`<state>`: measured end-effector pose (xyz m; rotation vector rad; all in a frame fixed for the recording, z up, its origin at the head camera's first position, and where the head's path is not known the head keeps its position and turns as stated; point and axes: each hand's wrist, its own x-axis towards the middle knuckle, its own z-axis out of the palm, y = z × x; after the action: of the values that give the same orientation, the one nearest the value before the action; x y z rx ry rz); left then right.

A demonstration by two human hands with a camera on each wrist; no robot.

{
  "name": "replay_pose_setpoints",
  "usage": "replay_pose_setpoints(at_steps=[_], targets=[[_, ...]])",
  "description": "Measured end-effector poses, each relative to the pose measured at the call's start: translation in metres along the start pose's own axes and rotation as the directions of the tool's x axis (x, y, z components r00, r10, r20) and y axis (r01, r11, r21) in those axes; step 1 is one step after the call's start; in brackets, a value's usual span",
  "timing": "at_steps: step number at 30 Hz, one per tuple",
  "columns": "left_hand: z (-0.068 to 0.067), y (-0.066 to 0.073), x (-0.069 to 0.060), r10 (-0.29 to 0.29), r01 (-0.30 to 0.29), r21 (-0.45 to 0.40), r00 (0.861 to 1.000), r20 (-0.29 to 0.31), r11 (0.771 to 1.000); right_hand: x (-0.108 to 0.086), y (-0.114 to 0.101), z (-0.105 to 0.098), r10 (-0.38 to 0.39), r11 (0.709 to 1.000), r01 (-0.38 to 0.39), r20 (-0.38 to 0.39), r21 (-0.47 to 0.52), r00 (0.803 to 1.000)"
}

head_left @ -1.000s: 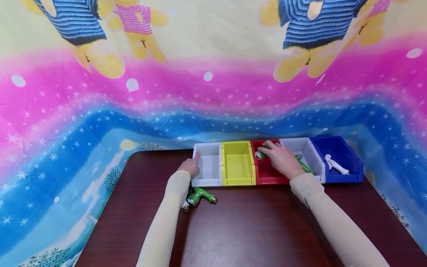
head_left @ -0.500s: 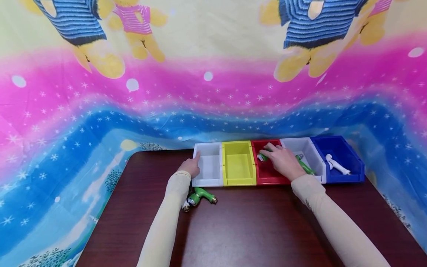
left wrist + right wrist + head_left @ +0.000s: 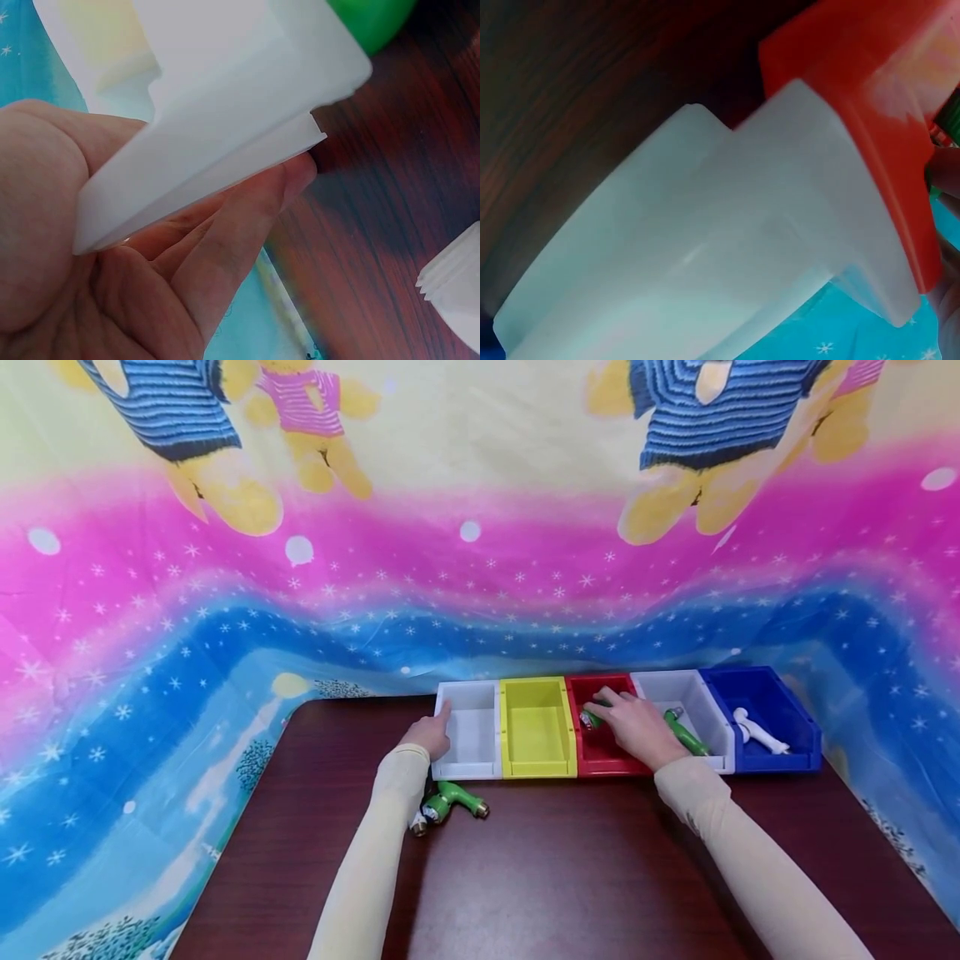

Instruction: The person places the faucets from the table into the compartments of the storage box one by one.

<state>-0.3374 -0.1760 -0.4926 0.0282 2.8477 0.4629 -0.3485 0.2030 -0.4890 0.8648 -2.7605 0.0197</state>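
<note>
My left hand (image 3: 427,735) holds the outer side wall of the leftmost white bin (image 3: 467,770); in the left wrist view its thumb and fingers lie on either side of that wall (image 3: 217,142). Over the red bin (image 3: 611,767), my right hand (image 3: 637,722) holds a green tap (image 3: 589,719), whose metal end shows past the fingertips. Most of that tap is hidden by the hand. In the right wrist view only a few fingers (image 3: 949,169) and a bit of green show at the edge, beyond the red bin's wall.
The bins form a row: white, yellow (image 3: 536,767), red, white (image 3: 720,735), blue (image 3: 802,735). Another green tap (image 3: 686,733) lies in the second white bin, a white tap (image 3: 761,732) in the blue one. Near my left forearm, a green tap (image 3: 453,797) lies on the table (image 3: 525,877).
My right hand has sunk slightly with the green tap, lower and a little to the right within the red bin. The left hand stays on the white bin.
</note>
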Motion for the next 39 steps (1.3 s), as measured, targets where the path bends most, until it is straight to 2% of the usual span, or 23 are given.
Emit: replay_pose_setpoints(at_steps=[7,21,26,35,39], targets=[[0.000,0.000,-0.001,-0.016,0.016,-0.021,1.000,0.013,1.000,-0.001,0.000,0.007,0.017,1.000,-0.016,0.036,-0.008,0.999],[0.002,0.000,0.001,-0.006,0.006,-0.010,1.000,-0.001,1.000,-0.003,-0.002,0.018,0.045,0.999,-0.046,0.067,0.012,0.997],[0.000,0.001,-0.001,-0.010,0.010,-0.004,1.000,-0.001,1.000,-0.002,-0.001,0.022,0.042,0.999,-0.043,0.067,0.008,0.997],[-0.002,0.004,-0.007,0.015,-0.015,-0.001,1.000,-0.007,1.000,-0.002,-0.001,0.026,0.048,0.999,-0.047,0.093,-0.019,0.995],[-0.003,0.003,-0.007,0.003,-0.003,0.004,1.000,-0.006,1.000,-0.001,-0.003,0.026,0.057,0.998,-0.055,0.102,-0.018,0.993]])
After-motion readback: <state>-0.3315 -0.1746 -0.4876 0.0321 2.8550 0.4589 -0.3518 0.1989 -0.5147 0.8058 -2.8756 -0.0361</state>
